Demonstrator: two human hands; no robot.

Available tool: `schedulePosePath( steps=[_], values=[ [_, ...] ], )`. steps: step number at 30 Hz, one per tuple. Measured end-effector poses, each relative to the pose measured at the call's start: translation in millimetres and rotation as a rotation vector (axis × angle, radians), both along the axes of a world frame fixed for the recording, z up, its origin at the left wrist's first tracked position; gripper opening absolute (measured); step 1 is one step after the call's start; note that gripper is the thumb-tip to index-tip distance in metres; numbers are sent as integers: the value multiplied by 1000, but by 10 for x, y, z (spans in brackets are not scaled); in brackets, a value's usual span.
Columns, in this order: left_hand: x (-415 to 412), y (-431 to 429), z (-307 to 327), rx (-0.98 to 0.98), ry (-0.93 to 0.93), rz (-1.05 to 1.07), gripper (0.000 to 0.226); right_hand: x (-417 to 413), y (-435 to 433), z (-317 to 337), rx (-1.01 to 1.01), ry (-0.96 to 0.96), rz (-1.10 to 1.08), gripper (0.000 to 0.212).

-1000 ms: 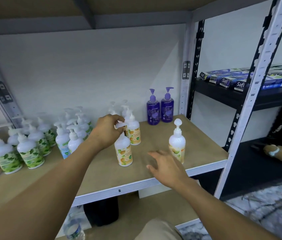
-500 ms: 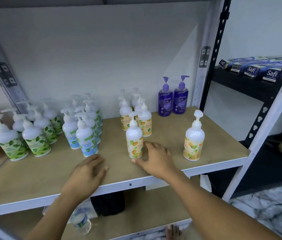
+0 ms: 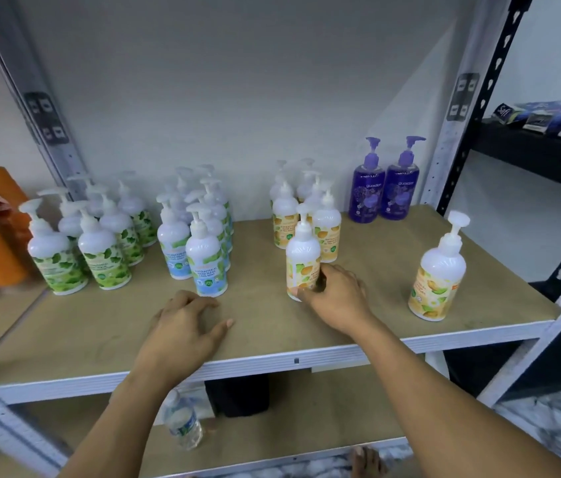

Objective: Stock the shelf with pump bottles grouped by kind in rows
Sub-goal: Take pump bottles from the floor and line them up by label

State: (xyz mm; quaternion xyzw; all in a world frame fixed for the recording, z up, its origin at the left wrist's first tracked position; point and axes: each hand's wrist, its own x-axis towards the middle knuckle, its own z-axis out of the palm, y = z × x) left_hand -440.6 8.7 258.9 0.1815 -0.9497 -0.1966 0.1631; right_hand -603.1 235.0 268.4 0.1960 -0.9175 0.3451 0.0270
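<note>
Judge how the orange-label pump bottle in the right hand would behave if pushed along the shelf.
Likely tips rather than slides if pushed high: the orange-label pump bottle is tall on a narrow base. The right hand grips it low, which should keep it upright.

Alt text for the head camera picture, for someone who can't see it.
The right-hand grip holds an orange-label pump bottle on a shelf; the left-hand grip rests open on it. Green, blue, orange and purple bottles stand grouped behind.
</note>
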Motion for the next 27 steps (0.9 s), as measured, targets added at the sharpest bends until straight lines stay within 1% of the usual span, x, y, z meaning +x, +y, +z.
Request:
schedulePosePath(
  steps=[5, 10, 17, 21, 25, 27],
  values=[
    [12, -230, -30, 57, -19, 68, 61, -115, -137, -4, -9, 13, -15, 40],
    [6, -394, -68, 29, -61, 67, 66, -201, -279, -2, -46, 27, -41, 49],
    [-12, -450, -75, 11, -73, 55, 69, -278, -413, 2, -66, 53, -112, 45],
    [-14, -469, -68, 25, -80, 44, 76, -322, -445, -16, -69, 86, -137, 43],
    [-14, -476, -51, 26, -61, 35, 63, -383, -469, -33, -74, 92, -153, 46],
    [-6, -488, -45, 33, -65, 36, 62, -393, -477, -43, -75, 97, -156, 46]
  ],
)
